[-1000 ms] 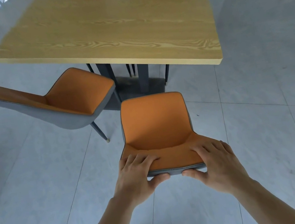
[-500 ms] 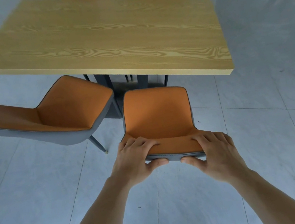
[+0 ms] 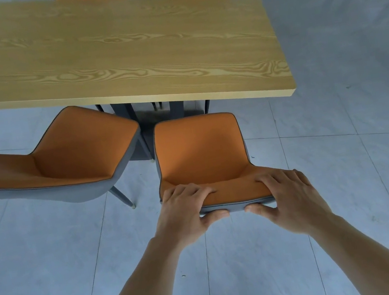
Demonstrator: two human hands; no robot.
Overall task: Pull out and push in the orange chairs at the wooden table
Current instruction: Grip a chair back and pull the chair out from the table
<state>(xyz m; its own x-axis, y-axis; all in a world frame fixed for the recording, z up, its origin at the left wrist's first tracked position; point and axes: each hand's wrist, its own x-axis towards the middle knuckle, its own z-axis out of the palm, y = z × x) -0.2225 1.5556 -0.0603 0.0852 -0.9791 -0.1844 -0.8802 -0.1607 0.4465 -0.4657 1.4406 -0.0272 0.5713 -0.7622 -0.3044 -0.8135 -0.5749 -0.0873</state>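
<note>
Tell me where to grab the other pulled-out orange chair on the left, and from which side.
Grip the top edge of the left chair's backrest with both hands, from behind it. It stands angled, seat toward the wooden table, so its grey back faces away. The edge is a long rim, like the one the left hand and right hand clasp now.

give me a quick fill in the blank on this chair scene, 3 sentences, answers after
1. Both hands grip the top of the near chair's ____.
2. The left hand and right hand hold the ____ chair.
3. Across the wooden table, ____ more orange chair backs show.

Missing words: backrest; same; two
</note>
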